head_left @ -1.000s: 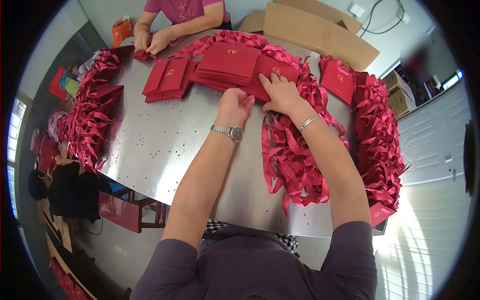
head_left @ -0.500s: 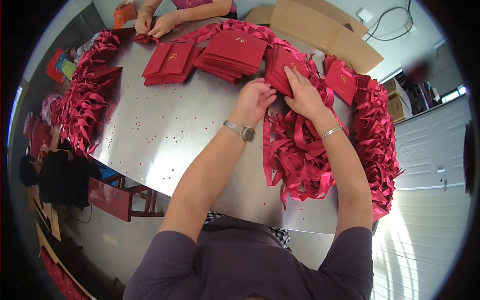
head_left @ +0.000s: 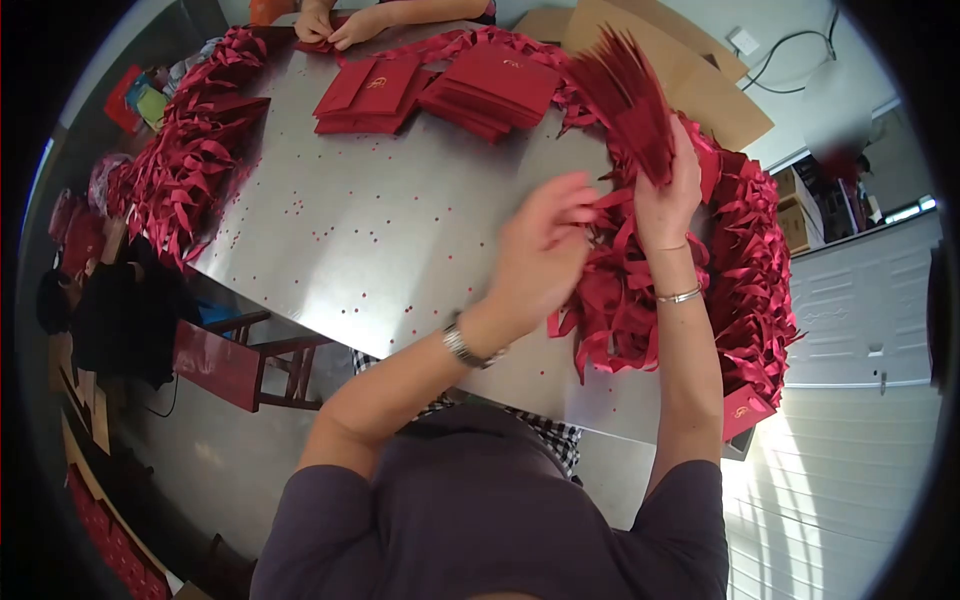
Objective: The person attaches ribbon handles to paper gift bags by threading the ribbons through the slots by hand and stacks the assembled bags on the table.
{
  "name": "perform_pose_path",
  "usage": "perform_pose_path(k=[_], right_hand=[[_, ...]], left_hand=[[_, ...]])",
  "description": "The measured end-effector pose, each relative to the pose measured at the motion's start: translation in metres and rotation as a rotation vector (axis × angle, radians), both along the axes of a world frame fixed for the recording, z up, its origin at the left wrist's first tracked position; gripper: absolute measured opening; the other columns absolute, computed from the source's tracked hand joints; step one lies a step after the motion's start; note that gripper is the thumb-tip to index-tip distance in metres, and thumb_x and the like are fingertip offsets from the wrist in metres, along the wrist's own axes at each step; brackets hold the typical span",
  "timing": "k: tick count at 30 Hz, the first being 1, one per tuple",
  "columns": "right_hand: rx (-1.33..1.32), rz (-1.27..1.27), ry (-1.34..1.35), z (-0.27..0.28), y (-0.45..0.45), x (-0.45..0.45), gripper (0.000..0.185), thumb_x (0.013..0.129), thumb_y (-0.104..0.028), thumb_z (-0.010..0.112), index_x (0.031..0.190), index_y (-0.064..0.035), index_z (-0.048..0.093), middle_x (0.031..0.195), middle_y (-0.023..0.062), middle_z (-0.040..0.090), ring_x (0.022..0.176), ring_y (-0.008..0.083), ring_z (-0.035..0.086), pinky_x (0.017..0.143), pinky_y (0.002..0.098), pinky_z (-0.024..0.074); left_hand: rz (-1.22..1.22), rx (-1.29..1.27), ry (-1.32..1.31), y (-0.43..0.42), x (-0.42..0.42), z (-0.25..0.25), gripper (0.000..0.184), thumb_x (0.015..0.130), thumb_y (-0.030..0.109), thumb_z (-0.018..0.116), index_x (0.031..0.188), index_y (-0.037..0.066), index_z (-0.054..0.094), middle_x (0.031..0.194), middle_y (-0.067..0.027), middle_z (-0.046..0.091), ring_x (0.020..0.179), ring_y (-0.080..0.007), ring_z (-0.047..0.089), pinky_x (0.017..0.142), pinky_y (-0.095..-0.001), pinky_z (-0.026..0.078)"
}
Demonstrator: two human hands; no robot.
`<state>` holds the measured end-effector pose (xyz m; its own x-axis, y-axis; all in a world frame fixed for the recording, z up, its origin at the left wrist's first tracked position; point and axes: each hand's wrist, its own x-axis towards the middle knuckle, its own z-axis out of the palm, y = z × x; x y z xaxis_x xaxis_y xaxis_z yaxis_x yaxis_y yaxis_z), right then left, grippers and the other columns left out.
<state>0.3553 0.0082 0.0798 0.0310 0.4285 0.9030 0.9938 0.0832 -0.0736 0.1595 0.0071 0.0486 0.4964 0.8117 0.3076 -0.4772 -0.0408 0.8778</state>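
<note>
My right hand is closed around a stack of red paper bags, held up on edge with the far edges fanned apart. My left hand is in the air to the left of the stack, apart from it. Its fingers look bent but are smeared by motion, so its grip is unclear. Below both hands lies a tangle of red ribbons on the metal table. Two more stacks of flat red bags, a left stack and a middle stack, lie at the far side with gold print on top.
Long rows of red ribbon-handled bags line the right edge and the left edge. Across the table are another person's hands on a red piece. A cardboard box stands behind. Small red dots are scattered over the metal.
The right-hand stack of bags has been lifted off the table and tipped upright in my right hand. My left hand has drawn away from it, toward me. The camera view has shifted slightly.
</note>
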Motion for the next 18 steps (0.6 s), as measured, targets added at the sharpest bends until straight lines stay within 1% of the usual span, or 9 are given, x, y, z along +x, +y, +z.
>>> perform_pose_path(k=[3, 6, 7, 10, 12, 14, 15, 17, 18], right_hand=[[0.006, 0.094, -0.255, -0.003, -0.016, -0.055, 0.05, 0.068, -0.004, 0.068, 0.118, -0.0064, 0.059, 0.119, 0.0176, 0.06, 0.109, 0.0345, 0.058, 0.087, 0.0446, 0.0462], [-0.344, 0.153, -0.291, -0.06, -0.042, -0.121, 0.042, 0.084, -0.02, 0.048, 0.125, -0.0174, 0.058, 0.124, 0.0138, 0.057, 0.117, 0.0323, 0.054, 0.097, 0.0496, 0.0376], [-0.568, 0.21, -0.235, -0.075, -0.053, -0.142, 0.051, 0.081, -0.014, 0.052, 0.132, -0.0176, 0.053, 0.131, 0.0165, 0.053, 0.125, 0.0333, 0.048, 0.103, 0.05, 0.0338], [-0.8, 0.34, -0.14, -0.073, -0.062, -0.163, 0.078, 0.07, -0.004, 0.063, 0.143, -0.0163, 0.041, 0.147, 0.0204, 0.035, 0.138, 0.0369, 0.033, 0.112, 0.0528, 0.0211], [-0.806, 0.37, -0.143, -0.067, -0.068, -0.16, 0.078, 0.069, -0.004, 0.064, 0.143, -0.0159, 0.041, 0.147, 0.0205, 0.035, 0.137, 0.0369, 0.033, 0.113, 0.0527, 0.0206], [-0.818, 0.395, -0.181, -0.07, -0.079, -0.159, 0.076, 0.07, -0.006, 0.066, 0.141, -0.0159, 0.042, 0.146, 0.0204, 0.037, 0.137, 0.0362, 0.033, 0.113, 0.0521, 0.0203], [-0.827, 0.393, -0.171, -0.069, -0.086, -0.157, 0.076, 0.07, -0.006, 0.066, 0.141, -0.0159, 0.042, 0.146, 0.0204, 0.037, 0.137, 0.0362, 0.033, 0.113, 0.0521, 0.0203], [-0.8, 0.437, -0.119, -0.061, -0.1, -0.15, 0.075, 0.071, -0.009, 0.068, 0.141, -0.0145, 0.043, 0.145, 0.0201, 0.038, 0.137, 0.0353, 0.034, 0.113, 0.0529, 0.0208], [-0.733, 0.337, -0.118, -0.058, -0.107, -0.146, 0.063, 0.077, -0.009, 0.06, 0.138, -0.0068, 0.043, 0.137, 0.0219, 0.046, 0.132, 0.0367, 0.04, 0.111, 0.0492, 0.0252]], left_hand=[[0.265, -0.003, 0.044, -0.003, -0.063, -0.032, 0.052, 0.087, -0.009, 0.048, 0.137, 0.003, 0.042, 0.129, -0.0107, 0.055, 0.108, -0.0176, 0.058, 0.091, -0.0285, 0.048], [0.578, -0.078, 0.128, 0.002, -0.116, -0.064, 0.049, 0.087, -0.004, 0.051, 0.135, 0.001, 0.043, 0.13, -0.0105, 0.052, 0.11, -0.0191, 0.054, 0.09, -0.0302, 0.047], [0.639, 0.018, 0.297, 0.005, -0.133, -0.071, 0.047, 0.089, 0.0, 0.053, 0.135, 0.001, 0.044, 0.131, -0.0108, 0.051, 0.11, -0.0201, 0.054, 0.09, -0.0303, 0.046], [0.606, 0.217, 0.621, 0.004, -0.161, -0.074, 0.046, 0.089, 0.005, 0.056, 0.133, 0.001, 0.046, 0.134, -0.0148, 0.051, 0.121, -0.0248, 0.05, 0.097, -0.0339, 0.043], [0.586, 0.302, 0.65, 0.007, -0.159, -0.069, 0.043, 0.089, 0.008, 0.057, 0.13, 0.0, 0.049, 0.134, -0.0199, 0.05, 0.124, -0.0314, 0.048, 0.102, -0.038, 0.04], [0.641, 0.672, 0.809, 0.02, -0.153, -0.066, 0.044, 0.089, 0.012, 0.059, 0.129, -0.001, 0.05, 0.134, -0.0236, 0.049, 0.124, -0.0372, 0.048, 0.104, -0.041, 0.038], [0.598, 0.688, 0.844, 0.028, -0.15, -0.067, 0.048, 0.088, 0.02, 0.062, 0.13, 0.0, 0.049, 0.136, -0.0255, 0.045, 0.127, -0.0428, 0.042, 0.105, -0.0451, 0.035], [0.588, 0.726, 0.93, 0.035, -0.141, -0.065, 0.051, 0.088, 0.025, 0.063, 0.131, 0.002, 0.049, 0.139, -0.0255, 0.042, 0.129, -0.0439, 0.038, 0.106, -0.0482, 0.033], [0.589, 0.774, 1.012, 0.035, -0.139, -0.064, 0.054, 0.088, 0.03, 0.064, 0.132, 0.004, 0.049, 0.141, -0.0254, 0.04, 0.132, -0.0451, 0.035, 0.107, -0.0512, 0.03]])
